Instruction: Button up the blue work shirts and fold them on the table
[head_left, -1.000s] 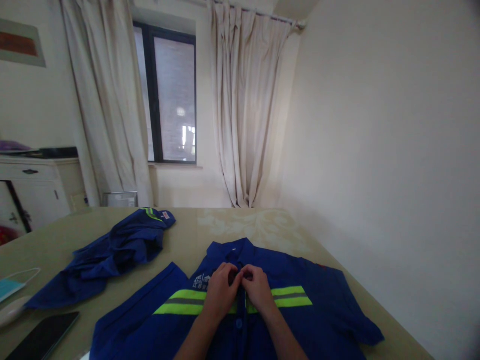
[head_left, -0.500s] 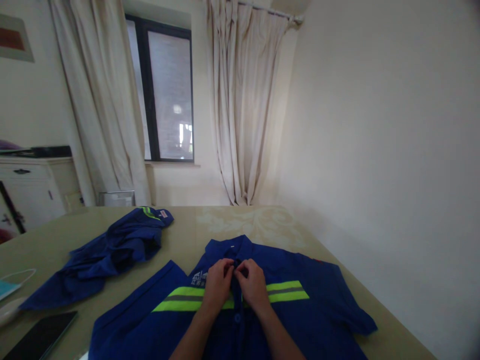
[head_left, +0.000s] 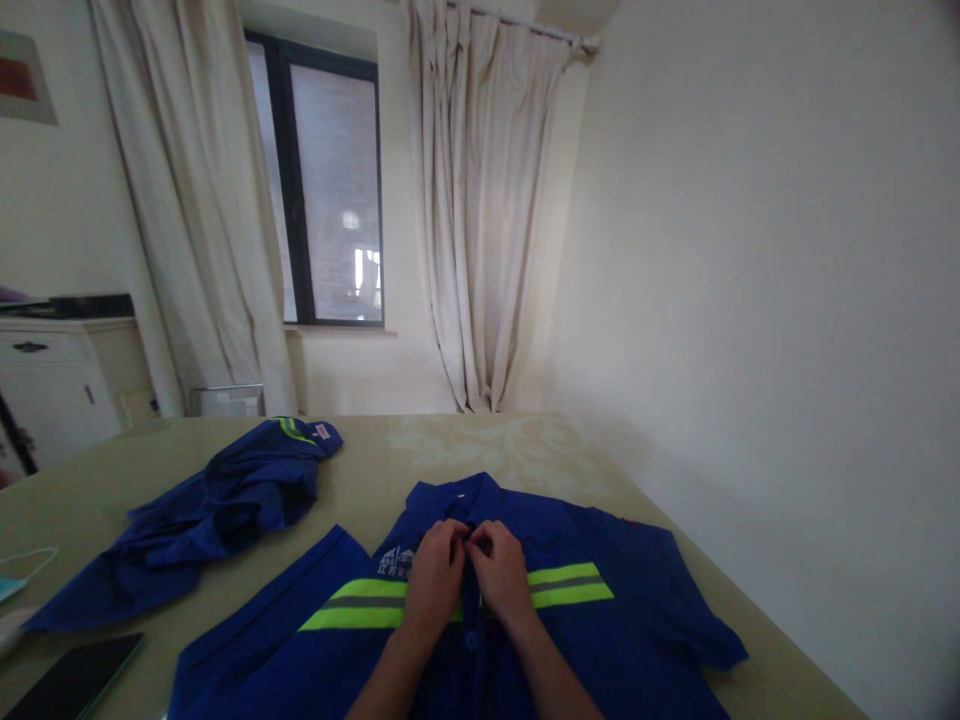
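Head view: blue work shirt (head_left: pixel 630 630) lying front up, lower centre. Left hand (head_left: pixel 437 570) and right hand (head_left: pixel 498 570) pinching narrow on its placket (head_left: pixel 471 675) below the collar; what's between the fingertips is hidden. Step in hand looks like working a button, fastening or undoing unclear; next move probably calling for a fine two-handed pinch. Olive table (head_left: pixel 367 455) also holding a crumpled blue garment (head_left: pixel 225 500), left, and smartphone (head_left: pixel 79 678), lower left. Curtains (head_left: pixel 487 200) flanking window (head_left: pixel 337 190) behind.
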